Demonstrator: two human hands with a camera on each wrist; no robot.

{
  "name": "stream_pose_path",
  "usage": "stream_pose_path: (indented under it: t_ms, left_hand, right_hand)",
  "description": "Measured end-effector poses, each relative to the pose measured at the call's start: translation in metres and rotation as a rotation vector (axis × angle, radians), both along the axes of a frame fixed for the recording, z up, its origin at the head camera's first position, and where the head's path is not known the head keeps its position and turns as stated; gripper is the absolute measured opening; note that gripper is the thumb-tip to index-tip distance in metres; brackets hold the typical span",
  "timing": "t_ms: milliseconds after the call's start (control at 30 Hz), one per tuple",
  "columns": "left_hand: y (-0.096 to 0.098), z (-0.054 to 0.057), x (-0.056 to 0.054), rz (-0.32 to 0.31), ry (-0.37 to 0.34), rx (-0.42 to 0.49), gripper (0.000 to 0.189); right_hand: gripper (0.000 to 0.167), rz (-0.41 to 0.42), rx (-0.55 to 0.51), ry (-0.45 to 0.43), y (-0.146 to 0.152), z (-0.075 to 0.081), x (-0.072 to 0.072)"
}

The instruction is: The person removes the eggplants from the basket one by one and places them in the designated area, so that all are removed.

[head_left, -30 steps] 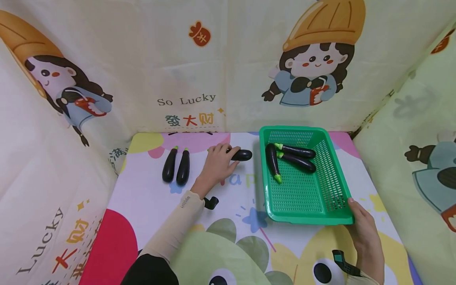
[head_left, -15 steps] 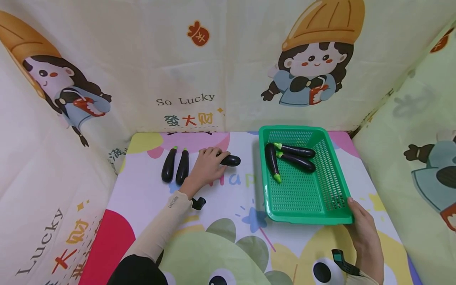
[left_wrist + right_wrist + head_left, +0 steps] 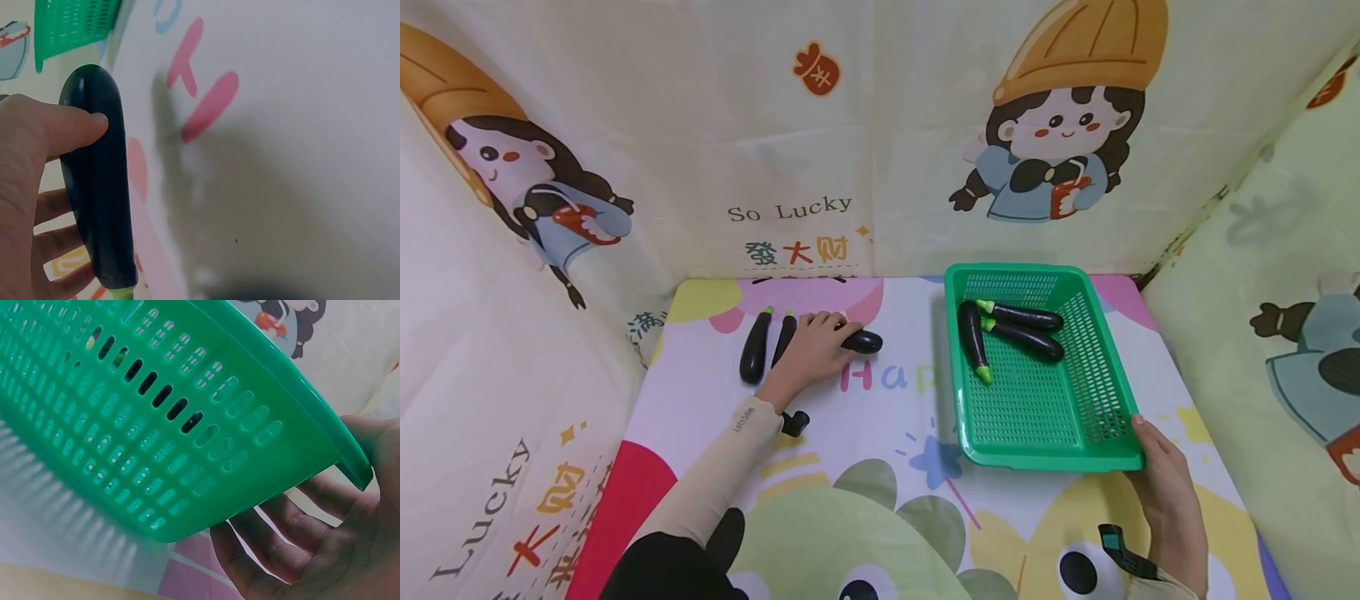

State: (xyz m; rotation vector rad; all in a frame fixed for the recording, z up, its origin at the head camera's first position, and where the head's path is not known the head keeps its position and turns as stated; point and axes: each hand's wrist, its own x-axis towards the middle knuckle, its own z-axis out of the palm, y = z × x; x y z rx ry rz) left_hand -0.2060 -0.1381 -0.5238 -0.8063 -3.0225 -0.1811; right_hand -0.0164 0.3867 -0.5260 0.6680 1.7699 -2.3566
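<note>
My left hand (image 3: 808,350) grips a dark purple eggplant (image 3: 863,342) over the middle of the table. In the left wrist view its thumb lies across the eggplant (image 3: 100,200), with fingers behind and the green stem end pointing down. My right hand (image 3: 1172,492) holds the near right corner of a green plastic basket (image 3: 1052,460), thumb at the rim and fingers beneath. Three eggplants lie inside the basket: one lengthwise eggplant (image 3: 973,342) at left, a back eggplant (image 3: 1026,317) and a front eggplant (image 3: 1030,342). Left of my left hand is another eggplant (image 3: 756,348), beside a partly hidden eggplant (image 3: 785,333).
A colourful printed cloth (image 3: 887,417) covers the table. Cream printed fabric (image 3: 910,167) rises at the back and both sides. Below my left wrist a small black device (image 3: 795,423) sticks out; a black band (image 3: 1127,558) circles my right wrist.
My left hand has moved left with the eggplant, toward the two on the table, and now partly covers the nearer one. My right hand and the basket have stayed put.
</note>
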Motion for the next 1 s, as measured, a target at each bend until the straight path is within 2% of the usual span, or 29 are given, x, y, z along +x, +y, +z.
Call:
stream_pose_path:
  t_ms: [367,633,833,1000]
  left_hand:
    - [-0.009,-0.005,-0.016,0.041,-0.041,-0.003,0.050]
    - [-0.009,0.002,-0.026,0.060,-0.088,0.017,0.053]
    - [-0.004,0.007,-0.039,0.059,-0.104,0.013,0.053]
    - [-0.004,0.004,-0.051,0.079,-0.133,0.009,0.053]
  right_hand:
    - [0.031,-0.008,-0.027,0.002,-0.002,0.000,-0.001]
    - [0.033,-0.016,-0.012,-0.014,-0.003,0.002,0.000]
    - [0.034,-0.026,-0.024,-0.011,-0.002,0.001,0.001]
    - [0.033,-0.017,-0.022,-0.004,-0.001,0.001,-0.001]
